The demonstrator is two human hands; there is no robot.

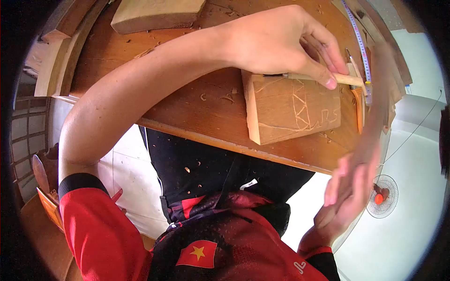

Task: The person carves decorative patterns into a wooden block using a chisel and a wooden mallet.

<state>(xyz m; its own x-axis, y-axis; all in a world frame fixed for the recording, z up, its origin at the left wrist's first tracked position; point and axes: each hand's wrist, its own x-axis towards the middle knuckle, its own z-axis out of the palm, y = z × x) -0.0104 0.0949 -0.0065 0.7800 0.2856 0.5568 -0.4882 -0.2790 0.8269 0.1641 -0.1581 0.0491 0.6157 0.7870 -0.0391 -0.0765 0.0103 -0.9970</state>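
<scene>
Brown wood, scored with pale zigzag lines: the block (pixel 276 105) sits close to the near edge of my worktop (pixel 197 100), toward the right. I judge the step in hand to be chiselling its marked face. A clean tap would call for the blade seated steadily on a line and the striker square to the handle. My left hand (pixel 274 42) reaches across from the left, elbow bent, wrist arched above the block's far side, thumb and fingers pinched around the chisel (pixel 347 79); its handle points right, its blade left. My right hand (pixel 351 182), low on the right, forearm angled upward, grips a blurred wooden stick (pixel 375 107); I can't tell whether it touches the chisel.
</scene>
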